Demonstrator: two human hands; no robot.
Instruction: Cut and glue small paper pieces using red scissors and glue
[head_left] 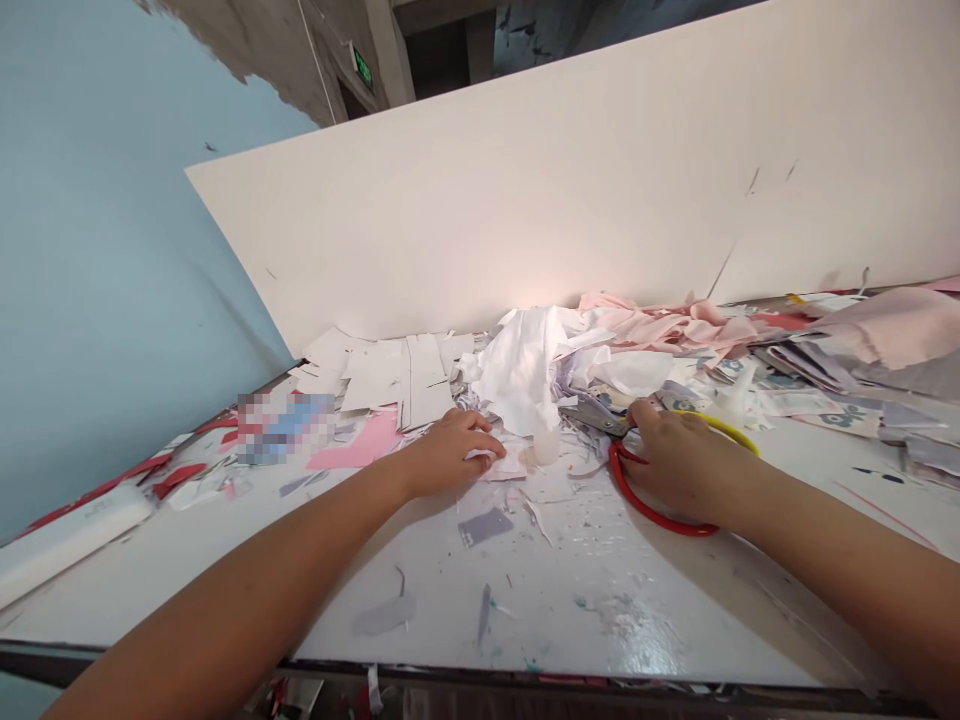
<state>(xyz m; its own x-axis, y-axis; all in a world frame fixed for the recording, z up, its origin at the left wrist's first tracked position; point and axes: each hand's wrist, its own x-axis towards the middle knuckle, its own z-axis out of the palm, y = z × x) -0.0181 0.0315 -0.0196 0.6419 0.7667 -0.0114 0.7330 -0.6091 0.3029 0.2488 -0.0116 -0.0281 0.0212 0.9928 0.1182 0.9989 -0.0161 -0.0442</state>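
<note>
Working at a littered table [600,600]
A scrap [504,465] is pinched by the left hand [450,450]; scissors [596,415] are clasped by the right hand [679,465]

I hold both forearms extended forward. My left hand [450,452] lies palm down, fingers loosely curled. My right hand [675,462] lies palm down, fingers bent.

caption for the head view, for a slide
Left hand touches a paper scrap on the white table; right hand lies over scissors, fabric pile behind.
</note>
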